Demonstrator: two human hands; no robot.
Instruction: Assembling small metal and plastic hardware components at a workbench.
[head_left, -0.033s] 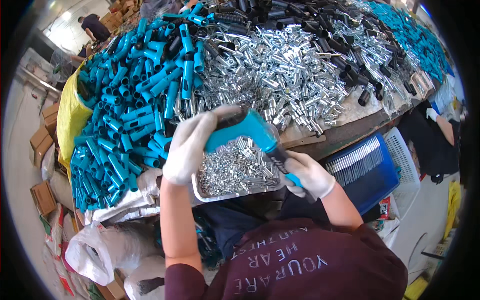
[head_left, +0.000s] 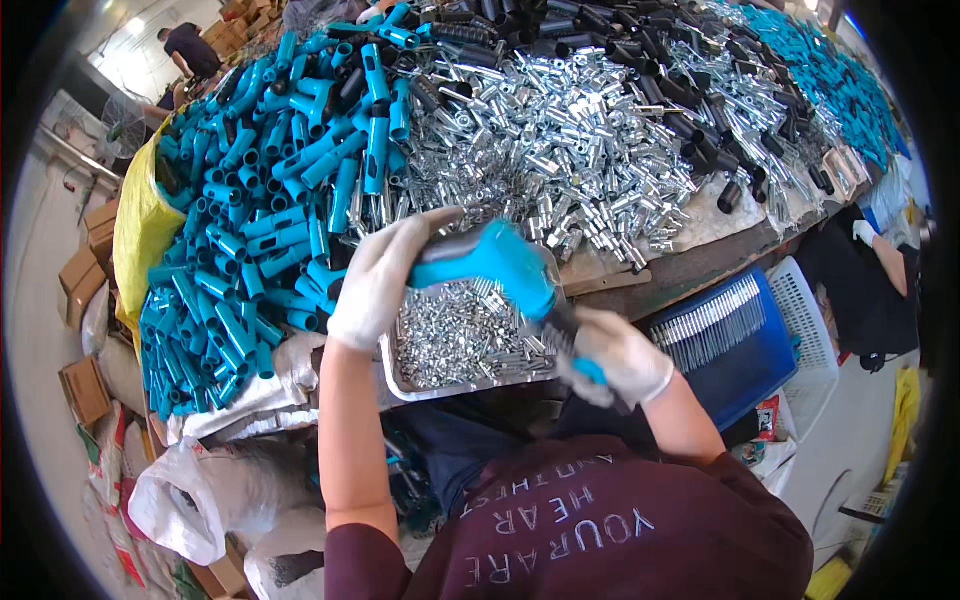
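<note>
**Teal-and-black tool held in both hands over a tray of small metal parts**

In front of us we see a shallow metal tray [head_left: 470, 388] filled with loose silver parts [head_left: 455, 338], many short and some longer. To its right, a blue bin [head_left: 735, 372] carries a neat row of slim metal rods [head_left: 708, 322], with a white perforated basket [head_left: 822, 340] just beside it. At the far left, a yellow sack [head_left: 140, 240] stands against a heap of teal tubes [head_left: 245, 240]; we cannot tell what is inside the sack.

The teal-and-black tool [head_left: 517, 278] is above the tray, slanting down from left to right between our gloved hands. Our left hand [head_left: 378, 285] grasps its dark upper-left end. Our right hand [head_left: 625, 358] is closed around its lower-right end; motion blur hides exactly how those fingers sit.
</note>
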